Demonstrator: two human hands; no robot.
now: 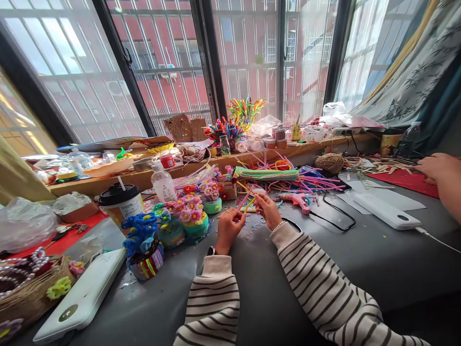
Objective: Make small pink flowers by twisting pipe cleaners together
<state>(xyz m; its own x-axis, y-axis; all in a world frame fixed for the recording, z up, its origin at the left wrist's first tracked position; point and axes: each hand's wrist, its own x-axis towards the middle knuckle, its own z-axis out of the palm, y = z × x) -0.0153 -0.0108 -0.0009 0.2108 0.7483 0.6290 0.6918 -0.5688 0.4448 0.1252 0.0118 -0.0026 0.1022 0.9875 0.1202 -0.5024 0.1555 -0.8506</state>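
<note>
A thin yellow pipe cleaner runs between my two hands above the dark table. My left hand pinches its lower end between thumb and fingers. The fingers of my right hand close on its upper part. A pink pipe cleaner shows just behind the left fingertips; whether it is held too, I cannot tell. Left of my hands stand small pots of pipe-cleaner flowers: pink ones in a yellow and teal pot, and blue ones in a striped pot.
Behind my hands lies a bundle of green pipe cleaners among loose pink ones. A pink glue gun with a black cord rests to the right. White power banks lie on the table. Another person's hand is at far right.
</note>
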